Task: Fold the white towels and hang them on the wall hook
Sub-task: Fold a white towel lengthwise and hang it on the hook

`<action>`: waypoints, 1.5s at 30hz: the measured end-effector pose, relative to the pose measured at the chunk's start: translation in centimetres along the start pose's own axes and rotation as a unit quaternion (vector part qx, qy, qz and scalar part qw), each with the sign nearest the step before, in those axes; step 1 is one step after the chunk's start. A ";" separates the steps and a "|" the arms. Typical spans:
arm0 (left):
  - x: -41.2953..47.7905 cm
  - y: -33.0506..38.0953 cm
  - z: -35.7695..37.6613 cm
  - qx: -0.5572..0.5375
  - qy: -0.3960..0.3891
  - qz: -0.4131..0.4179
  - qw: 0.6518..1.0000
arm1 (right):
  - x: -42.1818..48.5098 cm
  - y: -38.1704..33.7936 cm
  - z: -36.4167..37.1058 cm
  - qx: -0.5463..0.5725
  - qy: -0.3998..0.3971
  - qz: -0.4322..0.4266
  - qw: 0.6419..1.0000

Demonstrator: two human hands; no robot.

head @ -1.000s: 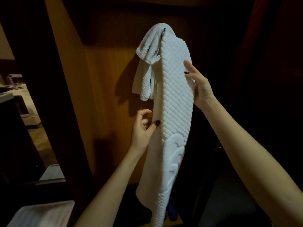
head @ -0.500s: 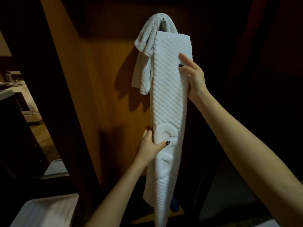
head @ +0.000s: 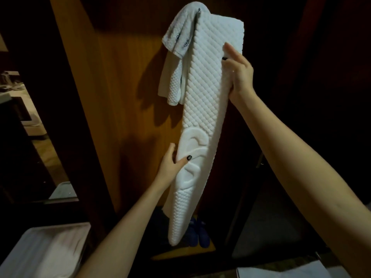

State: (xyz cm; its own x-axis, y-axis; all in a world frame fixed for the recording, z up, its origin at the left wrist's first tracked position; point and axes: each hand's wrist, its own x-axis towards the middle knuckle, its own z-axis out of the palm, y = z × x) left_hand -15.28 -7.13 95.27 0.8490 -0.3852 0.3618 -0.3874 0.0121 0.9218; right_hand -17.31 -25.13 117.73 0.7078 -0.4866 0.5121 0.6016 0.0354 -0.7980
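Quilted white towel (head: pixel 202 109) hung from wall hook (head: pixel 199 11), upper centre, beside a smaller towel (head: pixel 179 40). Left hand (head: pixel 170 165) pinched its lower edge; right hand (head: pixel 240 75) gripped the upper edge. Judged soft, limp: hold edges.

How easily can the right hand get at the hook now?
Probably yes: the hook sits close above the right hand. But that hand grips the long towel, and a small towel already covers most of the hook.
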 end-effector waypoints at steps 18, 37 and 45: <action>-3.1 3.2 3.2 -0.087 0.093 0.038 0.991 | 2.0 -1.1 -4.5 0.112 -0.109 0.066 0.986; -0.8 7.6 4.5 -0.150 -0.057 0.101 0.982 | -1.5 1.5 -6.1 0.170 -0.103 0.187 0.962; -3.3 2.9 5.7 -0.007 0.096 0.141 0.985 | -1.3 0.5 -5.6 0.042 -0.079 0.118 0.989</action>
State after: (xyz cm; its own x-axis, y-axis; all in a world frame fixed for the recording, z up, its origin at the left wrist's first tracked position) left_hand -21.27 -11.10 95.99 0.7614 -0.1829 0.6220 -0.6135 0.1069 0.7824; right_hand -20.00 -29.37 114.95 0.8769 -0.3140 0.3639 0.4374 0.2074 -0.8750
